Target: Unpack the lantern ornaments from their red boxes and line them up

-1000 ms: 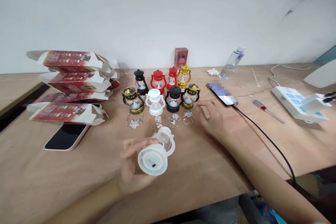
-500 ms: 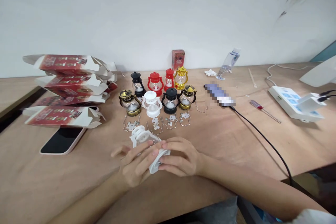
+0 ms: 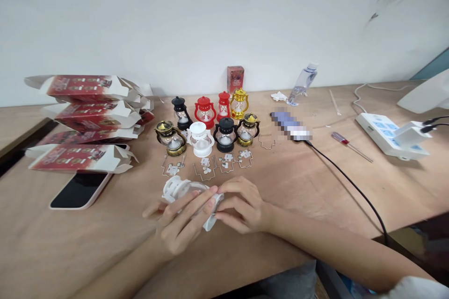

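A small white lantern [image 3: 171,188] with a clear globe lies tilted in my hands above the front of the table, its top pointing left. My left hand [image 3: 178,224] is closed around its globe, covering much of it. At the base end, the fingers of my right hand [image 3: 245,206] pinch the white rim. Whatever lies under those fingertips is hidden. Just beyond my hands are bent wire handles [image 3: 205,178] with small metal discs and white pieces. Behind them stand several lanterns, among them a white lantern [image 3: 201,141] and a black lantern [image 3: 226,135].
Open red boxes [image 3: 80,156] are stacked at the left, partly over a phone [image 3: 79,191]. To the right are a blurred-out device [image 3: 289,124] with a black cable, a screwdriver [image 3: 351,146] and a power strip [image 3: 389,135]. A bottle [image 3: 303,84] leans near the wall.
The lantern's top has swung a little left and down, and its base has turned so less of the underside shows. Both hands keep hold of it.
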Demonstrator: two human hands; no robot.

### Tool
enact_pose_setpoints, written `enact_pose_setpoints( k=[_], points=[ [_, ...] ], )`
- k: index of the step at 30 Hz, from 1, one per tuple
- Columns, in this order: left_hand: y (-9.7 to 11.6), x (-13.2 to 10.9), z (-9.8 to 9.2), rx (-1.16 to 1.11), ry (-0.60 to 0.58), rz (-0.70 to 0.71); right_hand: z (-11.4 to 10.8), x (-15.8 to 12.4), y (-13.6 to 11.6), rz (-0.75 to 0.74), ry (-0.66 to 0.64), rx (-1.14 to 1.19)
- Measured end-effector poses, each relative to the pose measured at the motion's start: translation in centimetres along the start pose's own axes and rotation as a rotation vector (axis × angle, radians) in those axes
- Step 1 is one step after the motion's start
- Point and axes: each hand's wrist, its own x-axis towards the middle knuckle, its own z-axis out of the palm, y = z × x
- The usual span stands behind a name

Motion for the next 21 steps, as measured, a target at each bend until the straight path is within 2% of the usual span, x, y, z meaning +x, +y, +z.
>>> enact_pose_setpoints(
  k=[3, 13, 21],
  points=[
    [0.1, 0.9, -0.4, 0.016, -0.011, 0.012, 0.0, 0.1, -0.1, 0.019, -0.011, 0.008],
    [0.5, 1.0, 0.1, 0.183, -0.001, 0.142, -0.2, 0.7, -0.3, 0.050, -0.024, 0.027],
    [0.3, 1.2, 0.3, 0.230, -0.067, 0.124, -0.6, 0.7, -0.5, 0.154, -0.108, 0.014]
  ],
)
